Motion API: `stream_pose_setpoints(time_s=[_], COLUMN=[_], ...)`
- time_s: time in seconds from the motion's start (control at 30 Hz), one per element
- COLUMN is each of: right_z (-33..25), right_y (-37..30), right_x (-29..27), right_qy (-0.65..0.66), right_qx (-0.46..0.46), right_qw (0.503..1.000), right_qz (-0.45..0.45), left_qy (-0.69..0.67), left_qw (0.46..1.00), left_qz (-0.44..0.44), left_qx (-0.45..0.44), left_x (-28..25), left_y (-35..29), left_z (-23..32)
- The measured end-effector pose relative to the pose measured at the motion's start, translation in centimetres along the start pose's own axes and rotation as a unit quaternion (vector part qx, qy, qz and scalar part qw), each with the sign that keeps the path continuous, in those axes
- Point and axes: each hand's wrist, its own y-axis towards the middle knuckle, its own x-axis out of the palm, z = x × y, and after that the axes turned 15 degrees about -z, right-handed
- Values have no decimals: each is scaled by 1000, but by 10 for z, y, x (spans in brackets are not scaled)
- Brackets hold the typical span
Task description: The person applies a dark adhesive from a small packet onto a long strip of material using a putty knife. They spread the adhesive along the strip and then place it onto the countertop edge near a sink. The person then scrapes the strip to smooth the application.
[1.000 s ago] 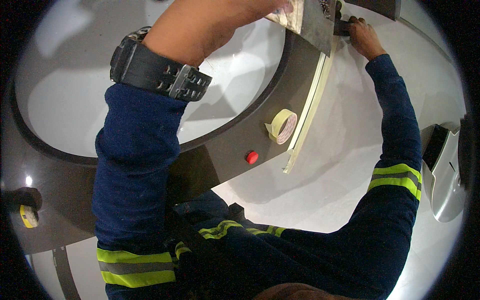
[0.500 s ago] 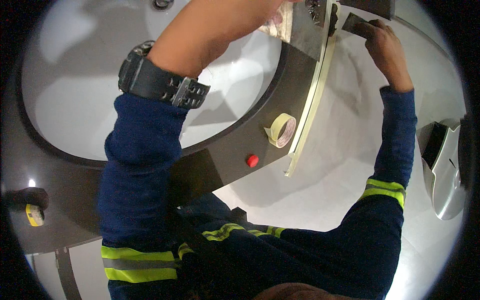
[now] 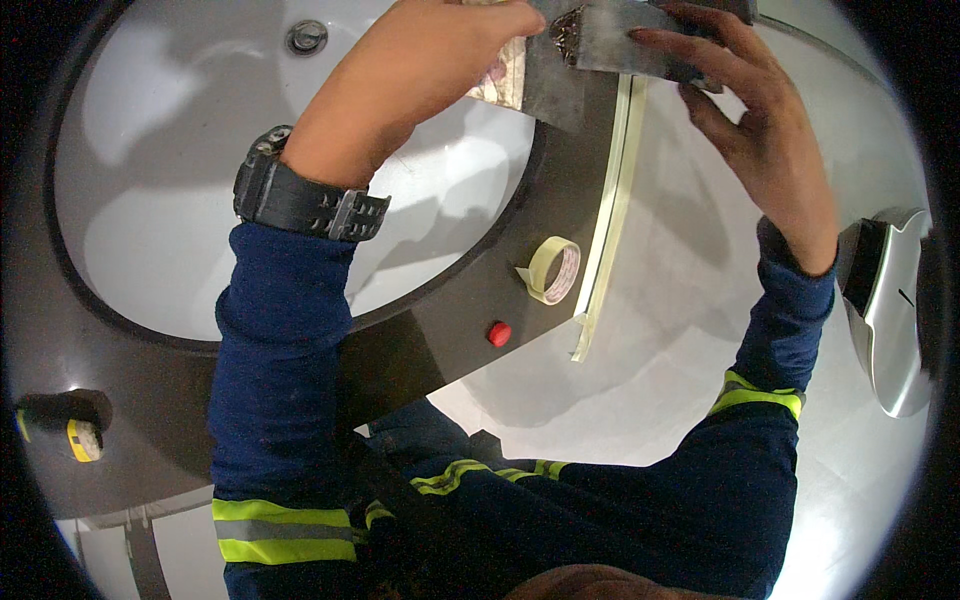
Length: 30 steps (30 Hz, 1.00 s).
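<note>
At the top, my left hand (image 3: 480, 30) is closed on a putty knife. Its wide grey metal blade (image 3: 553, 95) points right, and a pale, stained part (image 3: 505, 80) shows under my fingers. A clump of dark, grainy paste (image 3: 567, 38) lies on that blade. My right hand (image 3: 755, 90) grips a flat metal spreader (image 3: 625, 50) with fingers above and thumb below. The spreader's left edge meets the paste over the putty knife's blade. Below the tools, pale masking tape (image 3: 612, 190) runs along the dark countertop's (image 3: 400, 350) right edge.
A white oval basin (image 3: 150, 230) with a metal drain (image 3: 306, 38) sits in the countertop. Near the front edge lie a masking tape roll (image 3: 552, 270) and a red cap (image 3: 500, 334). A black-and-yellow object (image 3: 85, 440) rests far left. A shiny metal fixture (image 3: 893, 320) stands right.
My right hand has moved left with the spreader, from beyond the taped edge onto the putty knife's blade. My left hand and the putty knife sit slightly further left in view.
</note>
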Motion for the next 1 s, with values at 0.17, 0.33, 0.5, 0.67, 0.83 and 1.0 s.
stream_pose_setpoints(time_s=[0.17,0.33,0.5,0.67,0.83,1.0], right_z=[31,138,196,195,204,211], right_y=[10,8,14,21,21,38], right_x=[24,88,145,160,166,176], right_qy=[-102,-149,-196,-190,-228,-258], right_qx=[-78,-18,18,22,36,38], right_qw=[992,987,975,975,965,959], right_qz=[4,-54,-104,-113,-129,-112], left_qy=[28,10,69,222,429,454], left_qw=[999,998,987,962,858,850], left_qz=[26,50,-33,-25,-16,2], left_qx=[-4,31,141,158,282,266], left_x=[-1,-5,-6,-12,-18,-24], left_y=[-3,-9,-7,-10,3,-3], left_z=[2,14,-2,2,-17,-12])
